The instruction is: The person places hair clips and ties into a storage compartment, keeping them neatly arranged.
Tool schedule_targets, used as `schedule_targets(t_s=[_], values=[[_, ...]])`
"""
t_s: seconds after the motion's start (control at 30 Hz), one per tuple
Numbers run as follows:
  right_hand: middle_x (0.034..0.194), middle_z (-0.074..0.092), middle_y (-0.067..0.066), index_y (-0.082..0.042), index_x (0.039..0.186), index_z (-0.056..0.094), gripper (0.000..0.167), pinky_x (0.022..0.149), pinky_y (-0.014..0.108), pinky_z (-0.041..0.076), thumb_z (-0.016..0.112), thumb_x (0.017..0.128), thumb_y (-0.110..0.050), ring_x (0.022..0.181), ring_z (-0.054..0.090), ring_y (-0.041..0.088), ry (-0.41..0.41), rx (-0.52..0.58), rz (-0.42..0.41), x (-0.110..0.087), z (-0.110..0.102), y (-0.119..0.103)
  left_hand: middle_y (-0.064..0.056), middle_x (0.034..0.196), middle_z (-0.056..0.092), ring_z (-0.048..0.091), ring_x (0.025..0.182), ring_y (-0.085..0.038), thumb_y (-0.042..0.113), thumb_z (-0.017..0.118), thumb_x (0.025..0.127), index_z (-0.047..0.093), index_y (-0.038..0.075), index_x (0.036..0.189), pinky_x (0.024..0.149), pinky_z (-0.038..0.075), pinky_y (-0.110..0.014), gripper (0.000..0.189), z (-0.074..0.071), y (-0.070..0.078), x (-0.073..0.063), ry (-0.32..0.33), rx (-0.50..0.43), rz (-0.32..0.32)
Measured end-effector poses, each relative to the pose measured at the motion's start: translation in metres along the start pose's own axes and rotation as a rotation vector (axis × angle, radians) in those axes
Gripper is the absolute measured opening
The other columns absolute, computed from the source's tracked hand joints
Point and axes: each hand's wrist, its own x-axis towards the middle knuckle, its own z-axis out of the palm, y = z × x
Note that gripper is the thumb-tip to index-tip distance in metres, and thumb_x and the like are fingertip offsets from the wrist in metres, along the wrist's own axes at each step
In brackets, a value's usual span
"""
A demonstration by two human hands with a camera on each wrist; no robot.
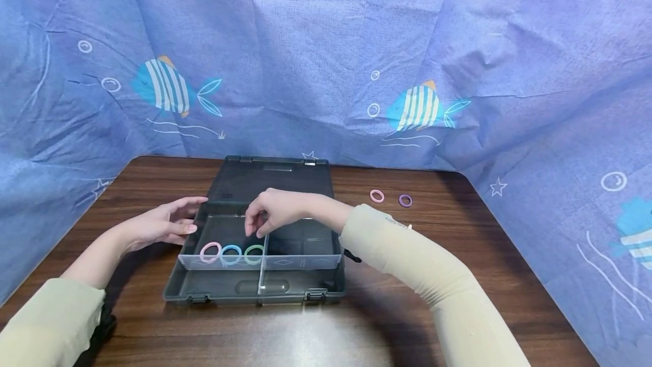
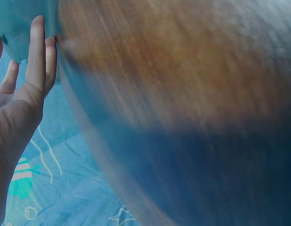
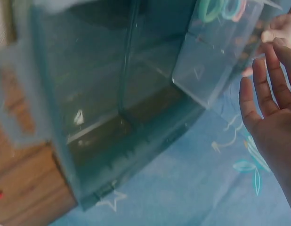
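An open translucent grey plastic case [image 1: 219,283] with inner dividers lies on the table, its lid [image 1: 277,180] folded back. Three small rings like hair ties, pink [image 1: 210,252], blue [image 1: 231,255] and green [image 1: 253,254], stand in a row at a clear divider [image 1: 305,263]; whether they hook over it I cannot tell. My right hand [image 1: 277,211] hovers over the case just above the green ring, fingers bent downward, nothing visible in them. In the right wrist view its fingers [image 3: 263,87] look fairly straight. My left hand [image 1: 160,222] touches the case's left side with extended fingers [image 2: 37,56].
Another pink ring [image 1: 377,196] and a purple ring [image 1: 404,200] lie on the brown wooden table [image 1: 443,231] right of the case. A blue fish-patterned cloth [image 1: 316,61] hangs behind the table and along its sides.
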Motion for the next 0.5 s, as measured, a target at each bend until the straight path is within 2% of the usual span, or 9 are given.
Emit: schedule_targets(t_s=[0.13, 0.3, 0.5], values=[[0.097, 0.069, 0.000, -0.008, 0.100, 0.071, 0.015, 0.076, 0.018, 0.049, 0.069, 0.085, -0.010, 0.084, 0.058, 0.001, 0.022, -0.014, -0.001, -0.014, -0.013, 0.001, -0.030, 0.150, 0.012, 0.038, 0.128, -0.042, 0.012, 0.056, 0.095, 0.007, 0.007, 0.151, 0.091, 0.050, -0.047, 0.074, 0.000, 0.000, -0.001, -0.003, 0.005, 0.007], [0.098, 0.068, -0.003, -0.012, 0.098, 0.071, 0.014, 0.077, 0.018, 0.049, 0.070, 0.085, -0.008, 0.088, 0.059, 0.004, 0.056, 0.024, 0.026, -0.032, -0.029, 0.001, -0.029, 0.151, 0.012, 0.035, 0.129, -0.044, 0.013, 0.055, 0.096, 0.006, 0.007, 0.151, 0.092, 0.049, -0.047, 0.074, 0.000, 0.000, -0.001, -0.009, 0.008, 0.009], [0.098, 0.069, 0.001, -0.012, 0.097, 0.071, 0.013, 0.079, 0.025, 0.052, 0.071, 0.084, -0.011, 0.086, 0.060, 0.002, 0.114, 0.029, 0.055, -0.054, -0.044, 0.004, -0.029, 0.151, 0.013, 0.036, 0.129, -0.044, 0.013, 0.055, 0.095, 0.007, 0.007, 0.151, 0.092, 0.049, -0.048, 0.074, 0.000, 0.000, 0.000, -0.003, 0.018, 0.009]])
